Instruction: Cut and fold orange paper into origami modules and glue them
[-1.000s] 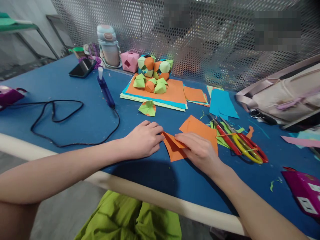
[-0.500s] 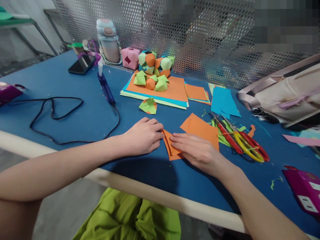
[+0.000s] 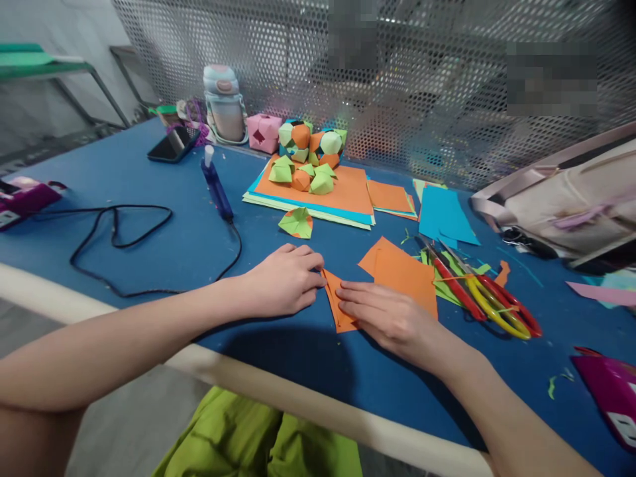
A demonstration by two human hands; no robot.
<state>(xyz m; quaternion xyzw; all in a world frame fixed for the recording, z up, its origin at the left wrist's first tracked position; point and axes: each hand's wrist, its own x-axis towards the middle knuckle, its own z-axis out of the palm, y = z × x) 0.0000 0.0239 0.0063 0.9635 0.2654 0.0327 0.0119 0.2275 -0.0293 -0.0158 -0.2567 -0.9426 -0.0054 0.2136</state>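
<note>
A folded piece of orange paper [image 3: 336,301] lies on the blue table near its front edge. Curled at the paper's upper left corner are the fingers of my left hand [image 3: 291,281], closed on its edge. My right hand [image 3: 392,318] lies flat over the paper's right part, fingers stretched out and pressing on it, hiding that side. Just beyond my right hand are flat orange paper squares [image 3: 405,271]. A green and orange folded paper piece [image 3: 297,223] rests farther back, between the hands and a stack of coloured sheets [image 3: 308,211].
Scissors [image 3: 477,291] with red and yellow handles lie on green scraps at right. A blue glue gun [image 3: 217,189] stands at left, its black cord [image 3: 114,245] looping across the table. Folded paper balls [image 3: 311,142], a bottle [image 3: 225,109] and a phone [image 3: 173,144] sit farther back.
The orange paper's folded flap now lies lower, covering more of the layer beneath. Both hands stay nearly in place. The camera view has tilted up slightly.
</note>
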